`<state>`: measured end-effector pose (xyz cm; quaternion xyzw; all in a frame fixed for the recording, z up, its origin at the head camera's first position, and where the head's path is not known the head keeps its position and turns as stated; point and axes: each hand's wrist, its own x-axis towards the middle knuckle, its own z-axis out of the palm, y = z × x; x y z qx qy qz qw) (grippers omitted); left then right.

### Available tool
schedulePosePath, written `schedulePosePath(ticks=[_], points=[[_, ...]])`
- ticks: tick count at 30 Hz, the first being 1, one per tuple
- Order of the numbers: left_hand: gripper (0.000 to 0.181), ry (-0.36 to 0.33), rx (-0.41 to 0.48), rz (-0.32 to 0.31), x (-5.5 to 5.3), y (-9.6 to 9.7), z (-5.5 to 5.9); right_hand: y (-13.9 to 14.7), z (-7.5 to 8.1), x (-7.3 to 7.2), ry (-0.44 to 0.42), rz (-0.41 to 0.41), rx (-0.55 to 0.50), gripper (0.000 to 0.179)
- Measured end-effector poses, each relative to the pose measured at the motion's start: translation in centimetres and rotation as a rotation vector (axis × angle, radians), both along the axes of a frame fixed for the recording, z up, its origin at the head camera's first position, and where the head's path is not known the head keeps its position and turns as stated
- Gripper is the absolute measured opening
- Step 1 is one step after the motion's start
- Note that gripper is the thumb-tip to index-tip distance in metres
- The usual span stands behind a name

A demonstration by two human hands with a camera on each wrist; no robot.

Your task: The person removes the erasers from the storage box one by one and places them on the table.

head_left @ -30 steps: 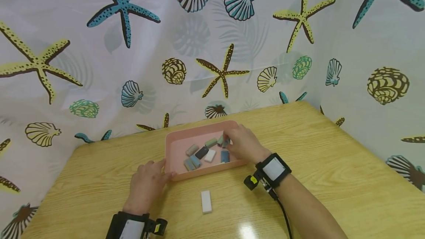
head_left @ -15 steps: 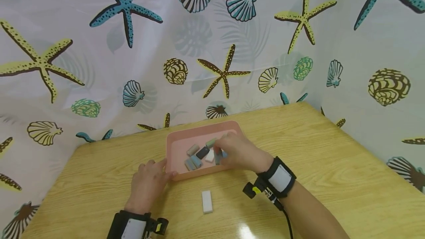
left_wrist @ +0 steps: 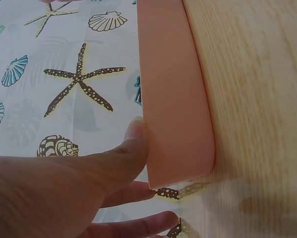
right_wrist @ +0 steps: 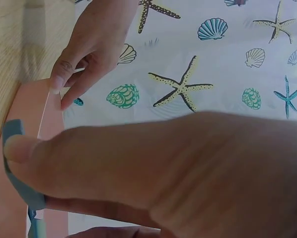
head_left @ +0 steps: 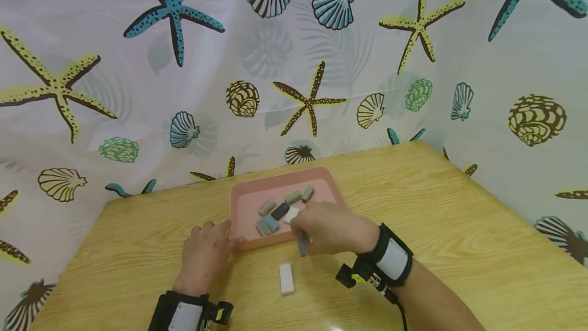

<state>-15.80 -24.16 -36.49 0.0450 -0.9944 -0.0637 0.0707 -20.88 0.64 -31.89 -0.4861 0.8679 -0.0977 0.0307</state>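
My right hand (head_left: pixel 328 229) pinches a small blue-grey block (head_left: pixel 302 244) between thumb and fingers, just in front of the pink tray's near wall. The right wrist view shows this slab-like block (right_wrist: pixel 24 166) under my thumb. At the left front corner of the pink tray (head_left: pixel 271 242), my left hand (head_left: pixel 205 254) grips the rim, thumb on one side and fingers on the other. A white rectangular block (head_left: pixel 286 279) lies on the table before the tray. My right hand hides part of the tray's right side.
Inside the tray lie several small pieces: a dark block (head_left: pixel 280 211), a brownish one (head_left: pixel 267 207), green ones (head_left: pixel 293 197), blue ones (head_left: pixel 271 222) and a white one (head_left: pixel 291 214). A patterned cloth (head_left: pixel 275 40) rises behind the wooden table (head_left: pixel 413 198).
My right hand has moved from the tray's right rear toward me and over its front rim, bringing the blue-grey block along. The left hand stays at the tray's corner.
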Motion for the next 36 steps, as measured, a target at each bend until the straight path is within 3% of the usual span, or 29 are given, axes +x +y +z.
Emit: schedulePosePath(ticks=[6, 11, 14, 16, 18, 26, 36], points=[[0.053, 0.012, -0.002, 0.002, -0.1, -0.2, -0.4, -0.7, -0.8, 0.6, -0.109, -0.012, 0.107, 0.026], [0.054, 0.024, -0.021, 0.009, -0.8, -0.8, -1.5, -1.1, -1.3, 0.9, -0.175, -0.030, 0.165, 0.027], [0.054, 0.007, 0.004, 0.019, -0.6, -0.6, -1.1, -1.2, -1.5, 1.0, -0.175, -0.019, 0.177, 0.028], [0.055, 0.019, 0.002, 0.014, -0.8, -0.8, -1.5, -1.3, -1.5, 1.1, -0.168, -0.001, 0.184, 0.028], [0.054, 0.009, 0.016, 0.016, -0.6, -0.6, -1.0, -1.4, -1.6, 1.1, -0.166, 0.016, 0.193, 0.028], [0.058, 0.062, -0.031, 0.002, -1.3, -1.5, -2.5, -2.0, -2.3, 1.2, -0.181, 0.003, 0.268, 0.029], [0.054, -0.015, 0.016, 0.017, -0.6, -0.4, -0.5, -2.3, -2.7, 1.4, -0.133, -0.022, 0.327, 0.032]])
